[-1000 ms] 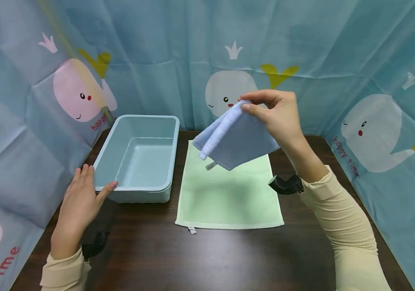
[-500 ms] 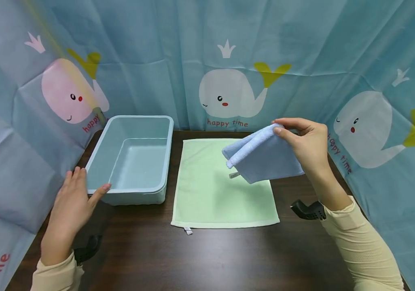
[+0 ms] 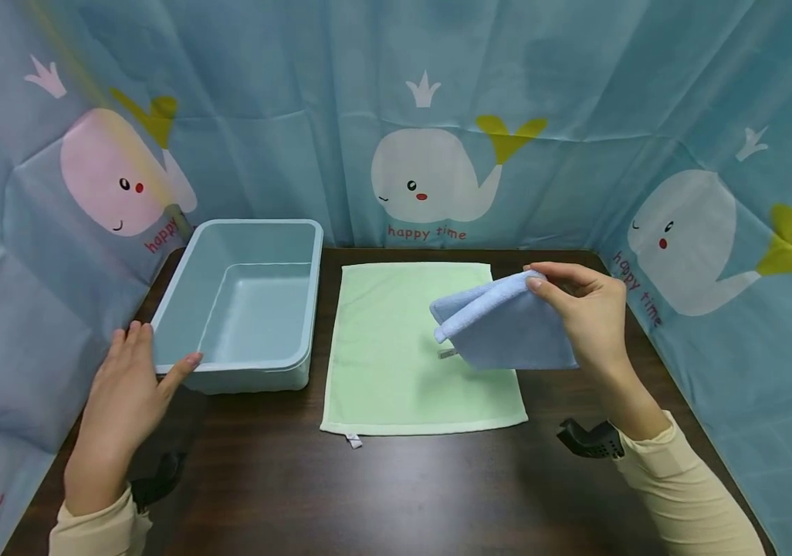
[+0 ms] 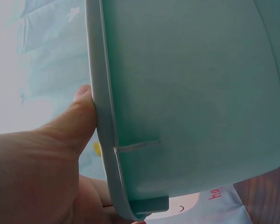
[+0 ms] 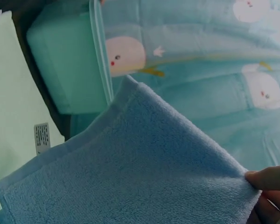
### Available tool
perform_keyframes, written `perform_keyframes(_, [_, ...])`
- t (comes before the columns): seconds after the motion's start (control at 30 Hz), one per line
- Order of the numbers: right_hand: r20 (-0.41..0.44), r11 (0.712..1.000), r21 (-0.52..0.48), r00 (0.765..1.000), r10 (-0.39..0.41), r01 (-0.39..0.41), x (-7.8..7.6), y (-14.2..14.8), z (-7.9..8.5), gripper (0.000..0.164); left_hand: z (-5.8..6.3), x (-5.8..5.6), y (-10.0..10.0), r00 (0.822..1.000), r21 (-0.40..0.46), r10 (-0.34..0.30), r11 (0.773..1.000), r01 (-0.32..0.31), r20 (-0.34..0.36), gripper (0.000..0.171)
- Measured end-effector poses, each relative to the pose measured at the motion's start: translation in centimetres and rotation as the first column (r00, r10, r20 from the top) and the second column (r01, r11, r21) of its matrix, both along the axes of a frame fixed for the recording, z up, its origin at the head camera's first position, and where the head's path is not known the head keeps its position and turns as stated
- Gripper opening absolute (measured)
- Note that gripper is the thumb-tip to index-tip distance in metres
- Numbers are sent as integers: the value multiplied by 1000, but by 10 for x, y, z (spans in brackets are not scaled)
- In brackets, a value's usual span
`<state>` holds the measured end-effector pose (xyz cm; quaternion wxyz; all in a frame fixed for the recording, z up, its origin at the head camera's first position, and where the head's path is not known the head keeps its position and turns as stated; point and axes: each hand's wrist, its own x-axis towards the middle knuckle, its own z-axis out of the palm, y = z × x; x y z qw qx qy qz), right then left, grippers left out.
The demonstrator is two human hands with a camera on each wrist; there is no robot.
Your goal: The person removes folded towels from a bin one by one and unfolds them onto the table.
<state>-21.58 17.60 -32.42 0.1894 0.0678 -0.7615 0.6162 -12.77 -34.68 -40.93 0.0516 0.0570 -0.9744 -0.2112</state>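
A folded blue towel (image 3: pixel 507 328) hangs from my right hand (image 3: pixel 590 313), whose thumb and fingertips pinch its top edge. It overlaps the right side of a light green towel (image 3: pixel 396 363) spread flat on the table. The right wrist view shows the blue towel's (image 5: pixel 144 158) fuzzy face, with a small white label (image 5: pixel 42 136) by its edge. My left hand (image 3: pixel 121 394) rests at the near left corner of a pale blue plastic bin (image 3: pixel 309 309), fingers extended along its side and thumb at the rim. Up close in the left wrist view, the thumb (image 4: pixel 77 116) touches the rim (image 4: pixel 100 93).
The bin holds nothing visible and stands at the left of the dark wooden table (image 3: pixel 382 502). A blue curtain (image 3: pixel 264 154) printed with whales closes in the back and both sides. Black wrist cameras are strapped to both wrists.
My right hand has moved right and down with the blue towel, lowering it towards the table's right side. My left hand stays at the bin's corner; the whole view has shifted slightly.
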Motion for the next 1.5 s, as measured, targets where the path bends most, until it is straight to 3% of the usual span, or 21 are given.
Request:
perform_keyframes(0.17, [112, 996, -92, 993, 29, -19, 0, 2, -8, 31, 1, 1, 0, 1000, 1, 5, 1000, -5, -6, 99])
perform_keyframes(0.33, [254, 977, -213, 965, 70, -15, -14, 13, -27, 32, 1, 1, 0, 1000, 8, 8, 1000, -8, -2, 100])
perform_keyframes(0.57, [343, 985, -152, 939, -30, 87, -41, 34, -62, 36, 4, 1, 4, 1000, -17, 15, 1000, -15, 11, 101])
perform_keyframes(0.67, [360, 984, -132, 930, -67, 121, -51, 43, -73, 38, 8, 3, 11, 999, -28, 12, 1000, -13, -35, 99])
perform_keyframes(0.8, [364, 979, -137, 927, -92, 151, -61, 55, -84, 39, 21, 7, 32, 982, -40, -38, 999, 31, -183, 91])
perform_keyframes(0.93, [370, 980, -117, 923, -110, 163, -71, 63, -91, 40, 40, 12, 70, 927, -87, -171, 985, 150, -333, 86])
perform_keyframes(1.0, [383, 983, -82, 916, -121, 164, -76, 66, -94, 41, 47, 16, 95, 889, -131, -269, 963, 236, -371, 85])
perform_keyframes(1.07, [396, 985, -54, 909, -130, 165, -82, 70, -98, 42, 52, 19, 119, 852, -175, -375, 927, 333, -365, 83])
perform_keyframes(1.17, [416, 987, -13, 899, -140, 159, -91, 78, -105, 44, 52, 20, 152, 782, -243, -540, 841, 484, -312, 84])
perform_keyframes(1.3, [432, 987, 77, 887, -161, 141, -102, 88, -114, 43, 43, 10, 187, 674, -299, -716, 694, 655, -183, 83])
perform_keyframes(1.4, [453, 979, 164, 872, -185, 122, -110, 94, -121, 41, 29, -1, 207, 614, -281, -787, 605, 746, -62, 80])
perform_keyframes(1.5, [485, 967, 232, 848, -212, 109, -116, 98, -128, 40, 13, -13, 226, 567, -254, -822, 539, 803, 48, 77])
